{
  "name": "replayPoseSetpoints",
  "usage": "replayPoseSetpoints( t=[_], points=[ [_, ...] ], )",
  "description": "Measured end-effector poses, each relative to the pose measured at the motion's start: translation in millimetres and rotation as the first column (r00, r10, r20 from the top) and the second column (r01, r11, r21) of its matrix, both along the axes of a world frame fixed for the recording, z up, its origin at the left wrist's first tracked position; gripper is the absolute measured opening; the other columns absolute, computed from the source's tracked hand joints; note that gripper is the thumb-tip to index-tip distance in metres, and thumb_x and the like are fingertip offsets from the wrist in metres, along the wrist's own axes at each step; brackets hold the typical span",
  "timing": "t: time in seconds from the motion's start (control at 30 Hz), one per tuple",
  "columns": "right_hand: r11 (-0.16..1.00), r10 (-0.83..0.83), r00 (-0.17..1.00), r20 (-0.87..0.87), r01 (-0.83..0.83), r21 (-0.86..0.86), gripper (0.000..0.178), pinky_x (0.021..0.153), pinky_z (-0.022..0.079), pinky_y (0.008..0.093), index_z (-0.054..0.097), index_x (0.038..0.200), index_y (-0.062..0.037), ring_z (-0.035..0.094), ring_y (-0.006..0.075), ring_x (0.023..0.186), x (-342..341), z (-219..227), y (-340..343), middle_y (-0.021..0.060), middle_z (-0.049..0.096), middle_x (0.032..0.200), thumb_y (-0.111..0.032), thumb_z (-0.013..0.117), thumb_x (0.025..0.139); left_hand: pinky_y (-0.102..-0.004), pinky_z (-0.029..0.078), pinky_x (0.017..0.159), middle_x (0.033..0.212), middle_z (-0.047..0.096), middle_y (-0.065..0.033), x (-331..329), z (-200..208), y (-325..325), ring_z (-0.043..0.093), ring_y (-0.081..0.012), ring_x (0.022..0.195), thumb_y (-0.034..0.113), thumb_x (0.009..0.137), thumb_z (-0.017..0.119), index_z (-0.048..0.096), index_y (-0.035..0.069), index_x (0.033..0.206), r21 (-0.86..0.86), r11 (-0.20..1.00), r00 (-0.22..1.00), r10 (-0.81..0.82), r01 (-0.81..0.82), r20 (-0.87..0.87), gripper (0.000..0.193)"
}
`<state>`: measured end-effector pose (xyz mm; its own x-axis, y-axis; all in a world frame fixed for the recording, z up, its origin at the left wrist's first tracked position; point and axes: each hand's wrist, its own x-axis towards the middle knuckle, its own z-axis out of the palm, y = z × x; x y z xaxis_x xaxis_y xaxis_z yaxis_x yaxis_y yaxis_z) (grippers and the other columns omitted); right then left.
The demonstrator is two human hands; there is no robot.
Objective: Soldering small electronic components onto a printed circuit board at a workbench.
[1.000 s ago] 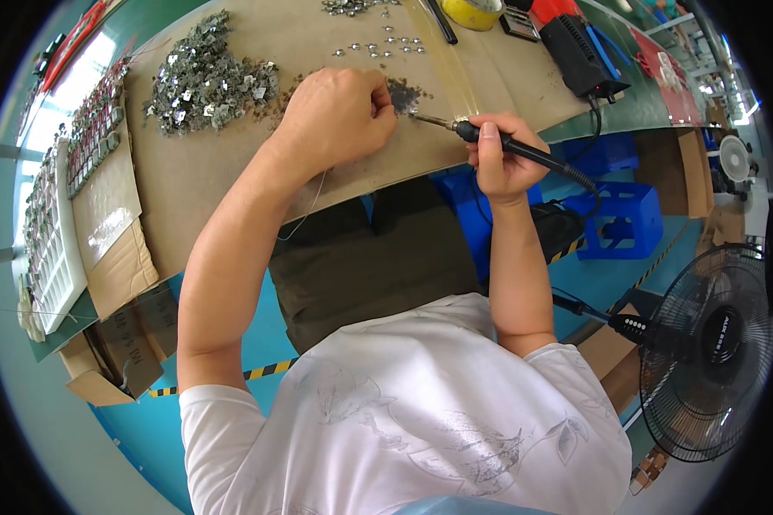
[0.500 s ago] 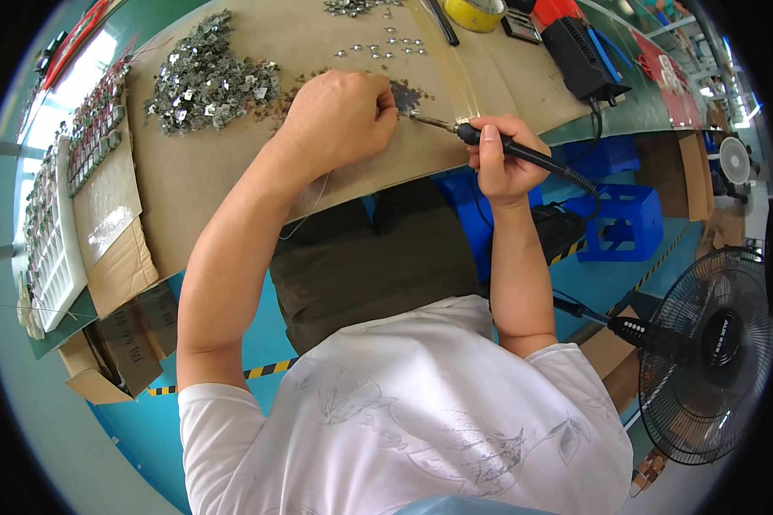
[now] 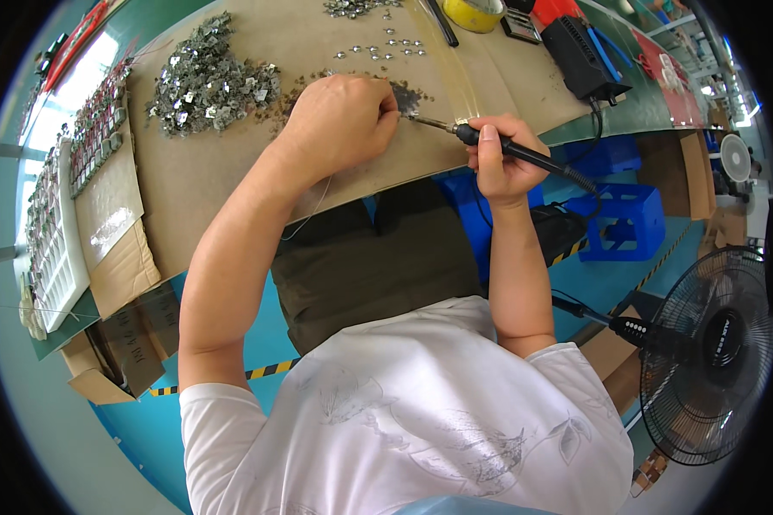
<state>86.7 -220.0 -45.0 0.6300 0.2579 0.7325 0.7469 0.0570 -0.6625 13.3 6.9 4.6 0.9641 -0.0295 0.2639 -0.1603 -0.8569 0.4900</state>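
Upper centre, the left hand [image 3: 343,120] is curled nearly closed; I cannot tell what it grips. Just right of centre, the right hand [image 3: 505,163] wraps around a soldering iron [image 3: 532,154], tip near the left hand. Metal pieces [image 3: 206,81] heap upper left.

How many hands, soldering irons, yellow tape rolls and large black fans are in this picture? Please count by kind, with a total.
Left hand and right hand: 2
Soldering iron: 1
Yellow tape roll: 1
Large black fan: 1
Total: 5
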Motion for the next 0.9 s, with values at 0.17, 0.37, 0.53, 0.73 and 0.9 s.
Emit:
replayPoseSetpoints(
  t=[0.17,0.37,0.53,0.73,0.9],
  points=[
    [1.000,-0.013,0.995,-0.099,0.015,0.024,0.008,0.051,0.044,0.0221,0.072,0.083,0.0025,0.061,0.0098,0.054,-3.5,1.7,1.4,0.0050,0.065,0.065,-0.001,0.066,0.087,-0.0425,0.055,0.072,0.080,0.071,-0.0126,0.0,-2.9,0.2,0.069,-0.0309,0.074,0.019,0.085,0.070,0.074,0.003,0.089,0.018,1.000,1.000,-0.013,0.013,0.008,0.017],
    [1.000,-0.025,1.000,-0.011,0.025,-0.011,0.010,0.049,0.044,0.0208,0.072,0.087,0.0031,0.059,0.0080,0.052,-4.6,1.8,1.1,0.0047,0.065,0.064,-0.002,0.065,0.092,-0.0423,0.056,0.073,0.082,0.072,-0.0131,-1.3,-0.2,-1.5,0.070,-0.0315,0.077,0.019,0.086,0.071,0.074,0.003,0.090,0.039,0.999,1.000,-0.017,0.018,-0.011,0.016],
    [0.983,0.029,0.964,-0.266,0.022,0.184,0.014,0.042,0.044,0.0206,0.069,0.095,0.0038,0.055,0.0072,0.046,-10.8,3.3,2.9,0.0068,0.066,0.066,-0.007,0.062,0.099,-0.0404,0.056,0.071,0.079,0.073,-0.0141,-1.4,0.6,-0.2,0.070,-0.0317,0.074,0.016,0.086,0.070,0.075,0.003,0.092,-0.060,0.998,0.999,0.034,-0.034,0.000,0.015],
    [0.984,0.016,0.962,-0.271,0.032,0.175,0.014,0.042,0.044,0.0209,0.069,0.095,0.0039,0.055,0.0072,0.046,-10.7,5.2,3.7,0.0069,0.066,0.065,-0.008,0.062,0.099,-0.0343,0.054,0.064,0.072,0.070,-0.0099,0.5,4.0,-1.0,0.067,-0.0197,0.064,0.017,0.092,0.071,0.073,0.001,0.090,-0.255,0.962,0.993,0.115,-0.103,0.033,0.017],
    [0.981,0.050,0.961,-0.273,0.004,0.193,0.012,0.044,0.044,0.0190,0.069,0.095,0.0040,0.056,0.0053,0.048,-10.9,5.6,3.9,0.0049,0.066,0.065,-0.007,0.064,0.098,-0.0322,0.051,0.054,0.071,0.064,-0.0030,2.9,14.6,10.0,0.062,-0.0133,0.061,0.024,0.091,0.076,0.067,0.002,0.084,-0.789,0.559,0.965,0.089,-0.254,-0.247,0.025]
  ],
)
